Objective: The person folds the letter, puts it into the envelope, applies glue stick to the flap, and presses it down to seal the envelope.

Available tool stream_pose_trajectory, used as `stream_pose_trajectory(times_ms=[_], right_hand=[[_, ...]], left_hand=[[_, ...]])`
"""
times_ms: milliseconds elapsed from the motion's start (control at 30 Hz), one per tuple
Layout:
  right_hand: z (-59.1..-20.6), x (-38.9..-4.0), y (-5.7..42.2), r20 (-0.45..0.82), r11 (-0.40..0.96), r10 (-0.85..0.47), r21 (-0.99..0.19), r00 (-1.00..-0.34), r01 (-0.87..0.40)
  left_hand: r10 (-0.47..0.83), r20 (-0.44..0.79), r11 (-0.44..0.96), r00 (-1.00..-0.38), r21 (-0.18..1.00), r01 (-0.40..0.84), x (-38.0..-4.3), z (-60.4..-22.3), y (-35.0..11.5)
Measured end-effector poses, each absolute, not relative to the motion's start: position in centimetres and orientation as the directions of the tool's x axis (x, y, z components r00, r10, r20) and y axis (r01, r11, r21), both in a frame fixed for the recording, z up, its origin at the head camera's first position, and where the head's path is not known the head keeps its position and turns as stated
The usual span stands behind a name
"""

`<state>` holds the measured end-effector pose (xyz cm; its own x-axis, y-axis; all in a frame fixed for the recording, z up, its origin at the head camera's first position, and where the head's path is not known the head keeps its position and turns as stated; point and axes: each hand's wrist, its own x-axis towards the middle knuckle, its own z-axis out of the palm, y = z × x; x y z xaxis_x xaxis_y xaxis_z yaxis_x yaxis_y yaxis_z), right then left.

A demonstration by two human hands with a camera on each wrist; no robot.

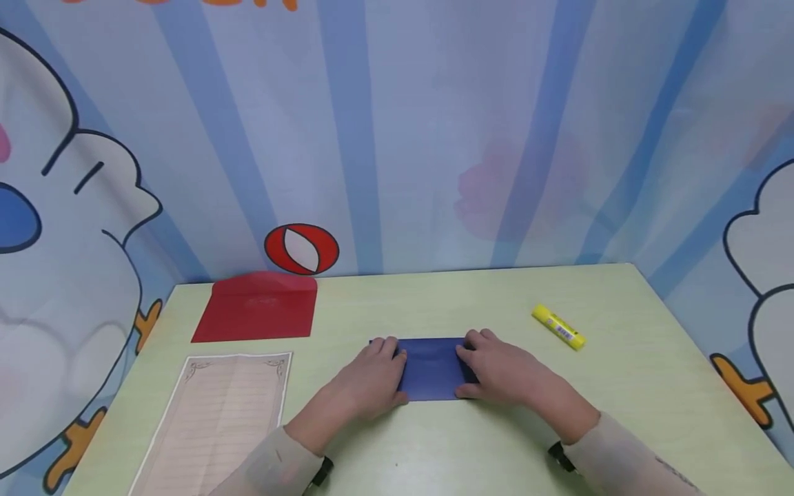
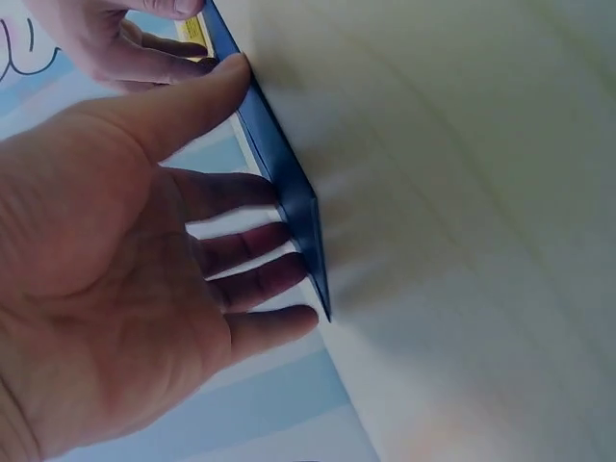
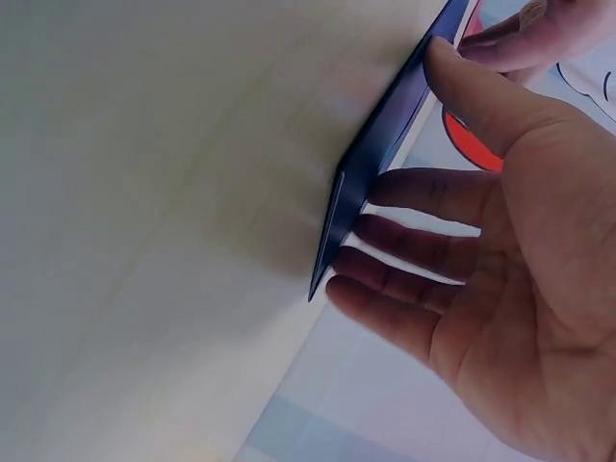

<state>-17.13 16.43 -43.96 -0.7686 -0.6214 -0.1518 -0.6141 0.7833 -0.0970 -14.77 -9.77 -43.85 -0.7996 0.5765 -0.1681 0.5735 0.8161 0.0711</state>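
A flat, dark blue paper rectangle point(image 1: 431, 370), folded thin, lies on the table in front of me. At its left end my left hand point(image 1: 371, 379) touches it, thumb near the front edge and fingers toward the back. The right hand point(image 1: 504, 368) touches the other end in much the same way. In the left wrist view, the blue paper point(image 2: 274, 154) meets the left fingertips and thumb tip, with the fingers fairly straight and spread. The right wrist view has the right fingers point(image 3: 423, 197) reaching the paper's surface, the palm lifted off it.
A red envelope point(image 1: 256, 313) with its flap up lies at the back left. In front of it is a lined sheet of letter paper point(image 1: 226, 406) with a decorated border. A yellow glue stick point(image 1: 558, 327) lies at the back right. A printed backdrop point(image 1: 422, 138) stands behind the table.
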Motion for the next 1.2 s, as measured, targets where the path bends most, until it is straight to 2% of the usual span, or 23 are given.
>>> stream_pose_trajectory(times_ms=[133, 300, 467, 933, 1067, 1200], right_hand=[[-44.1, -17.1, 15.9, -0.144, 0.746, -0.666, -0.127, -0.732, -0.654], [-44.1, -17.2, 15.0, -0.116, 0.697, -0.717, -0.134, -0.688, -0.704], [-44.1, -17.3, 14.8, -0.116, 0.698, -0.716, -0.128, -0.688, -0.704], [-43.9, -17.6, 16.6, -0.163, 0.773, -0.634, -0.096, -0.756, -0.627], [-44.1, -17.5, 16.3, -0.154, 0.754, -0.657, -0.097, -0.738, -0.650], [-44.2, -17.4, 15.4, -0.117, 0.700, -0.714, -0.094, -0.690, -0.708]], left_hand=[[0.588, -0.203, 0.809, -0.783, 0.119, 0.576, -15.2, -44.0, -9.6], [0.603, -0.211, 0.797, -0.769, 0.126, 0.591, -15.8, -43.8, -9.1], [0.595, -0.231, 0.803, -0.770, 0.127, 0.582, -15.7, -43.4, -9.0], [0.575, -0.211, 0.818, -0.791, 0.123, 0.562, -15.3, -44.1, -10.0], [0.589, -0.216, 0.808, -0.779, 0.127, 0.575, -15.3, -44.0, -10.1], [0.610, -0.217, 0.792, -0.762, 0.130, 0.597, -15.5, -43.9, -9.9]])
